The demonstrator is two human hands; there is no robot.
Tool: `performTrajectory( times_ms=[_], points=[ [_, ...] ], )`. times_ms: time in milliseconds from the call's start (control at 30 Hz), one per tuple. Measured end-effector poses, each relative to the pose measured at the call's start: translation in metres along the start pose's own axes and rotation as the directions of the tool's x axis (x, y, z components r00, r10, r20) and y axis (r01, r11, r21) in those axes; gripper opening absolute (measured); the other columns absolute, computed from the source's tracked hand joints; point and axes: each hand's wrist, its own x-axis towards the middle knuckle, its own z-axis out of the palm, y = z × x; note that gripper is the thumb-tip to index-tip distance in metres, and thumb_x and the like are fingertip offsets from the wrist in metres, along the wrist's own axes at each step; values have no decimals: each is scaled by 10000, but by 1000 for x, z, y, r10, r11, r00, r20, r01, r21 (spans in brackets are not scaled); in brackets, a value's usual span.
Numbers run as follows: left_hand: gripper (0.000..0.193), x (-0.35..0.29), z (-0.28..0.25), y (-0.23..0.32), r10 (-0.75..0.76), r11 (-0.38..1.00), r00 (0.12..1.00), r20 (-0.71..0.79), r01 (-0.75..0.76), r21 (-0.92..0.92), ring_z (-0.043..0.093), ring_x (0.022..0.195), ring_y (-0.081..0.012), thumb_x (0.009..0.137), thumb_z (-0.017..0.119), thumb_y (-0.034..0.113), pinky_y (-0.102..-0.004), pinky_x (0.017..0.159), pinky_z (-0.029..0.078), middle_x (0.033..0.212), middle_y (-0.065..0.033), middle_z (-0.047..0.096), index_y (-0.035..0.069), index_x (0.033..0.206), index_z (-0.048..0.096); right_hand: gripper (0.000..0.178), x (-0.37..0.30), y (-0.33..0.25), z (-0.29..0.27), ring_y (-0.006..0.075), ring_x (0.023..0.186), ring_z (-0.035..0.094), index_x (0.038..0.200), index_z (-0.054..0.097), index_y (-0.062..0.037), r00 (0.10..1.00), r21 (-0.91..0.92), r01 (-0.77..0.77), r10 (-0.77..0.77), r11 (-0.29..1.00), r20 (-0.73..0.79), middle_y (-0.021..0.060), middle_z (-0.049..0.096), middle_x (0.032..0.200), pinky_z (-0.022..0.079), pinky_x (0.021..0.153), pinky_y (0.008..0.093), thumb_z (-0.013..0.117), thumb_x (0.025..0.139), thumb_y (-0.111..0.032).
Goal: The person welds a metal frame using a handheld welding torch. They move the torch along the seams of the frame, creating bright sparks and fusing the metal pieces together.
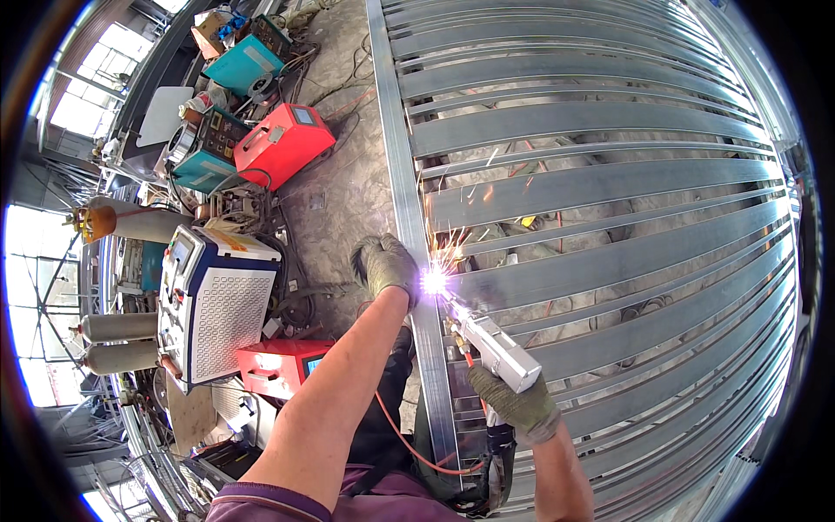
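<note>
My right hand (pixel 519 402), in a dirty olive glove, is closed around a silver, box-shaped handheld welding gun (pixel 504 350). Its nozzle points up and left at a bright violet-white arc (pixel 433 280), and orange sparks fly upward from there. The arc burns on a long grey metal rail (pixel 404 165), where a flat crossbar (pixel 539 271) meets it. Just left of the arc, my gloved left hand (pixel 385 264) is beside the rail with its fingers curled; whatever they may hold is hidden. An orange hose (pixel 409 445) loops beneath the gun.
Parallel metal slats (pixel 574 122) fill the right side, with cables and hoses on the floor below. Left stand a red machine (pixel 283 146), a teal machine (pixel 248 63), a white-and-blue cabinet (pixel 228 304), a red box (pixel 277 367) and gas cylinders (pixel 122 328).
</note>
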Motion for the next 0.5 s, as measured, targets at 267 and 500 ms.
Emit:
performTrajectory(
  times_ms=[267, 500],
  points=[
    [573, 13, 12, -26, -39, 998, 997, -61, 37, -41, 541, 1361, -448, 1086, 433, 420, -469, 1143, 429, 1443, -292, 587, -49, 1378, 586, 397, -1, 5, 6, 86, 851, 732, 1286, 697, -1, 1000, 55, 10, -11, 998, 19, 44, 771, 1034, 599, 700, 269, 823, 932, -127],
    [613, -18, -27, 24, -95, 993, 994, -47, 91, -70, 581, 1324, -465, 1105, 332, 455, -486, 1115, 463, 1390, -295, 636, -17, 1349, 638, 395, -4, 5, 4, 84, 844, 734, 1288, 695, 4, 999, 10, 48, -47, 999, -1, 47, 770, 1030, 602, 691, 261, 822, 929, -98]
  ],
)
